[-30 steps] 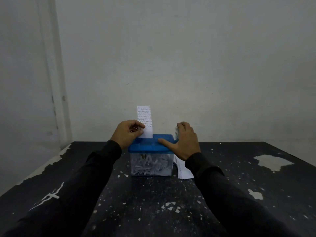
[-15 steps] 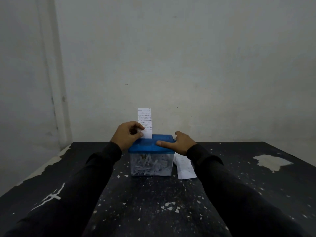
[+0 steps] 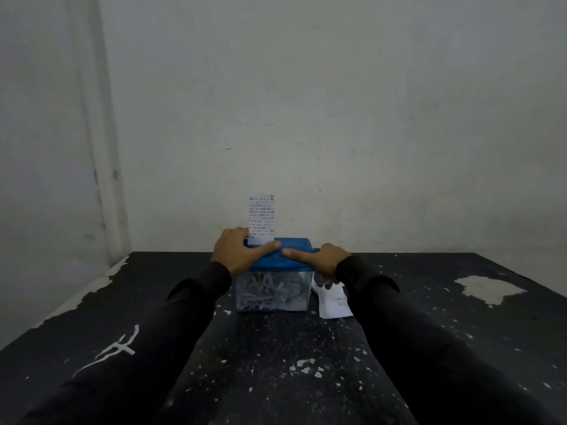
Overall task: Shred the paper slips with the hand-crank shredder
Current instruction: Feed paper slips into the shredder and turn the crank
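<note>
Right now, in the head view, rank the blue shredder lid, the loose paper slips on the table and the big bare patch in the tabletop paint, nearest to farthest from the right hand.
From the right hand:
1. Blue shredder lid: touched, thumb lying on it.
2. Loose paper slips: just below the hand, right of the bin.
3. Bare paint patch: far right of the table.

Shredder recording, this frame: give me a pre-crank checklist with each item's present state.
1. Paper slip stands upright in the slot of the blue lid: ok.
2. Left hand rests on the lid beside the slip, steadying the shredder: ok.
3. Right hand on the crank: cannot tell, the crank is hidden behind the hand.
4. Clear bin has room: ok, shreds lie below the lid.
5. Spare slips lie on the table right of the bin: ok.
</note>
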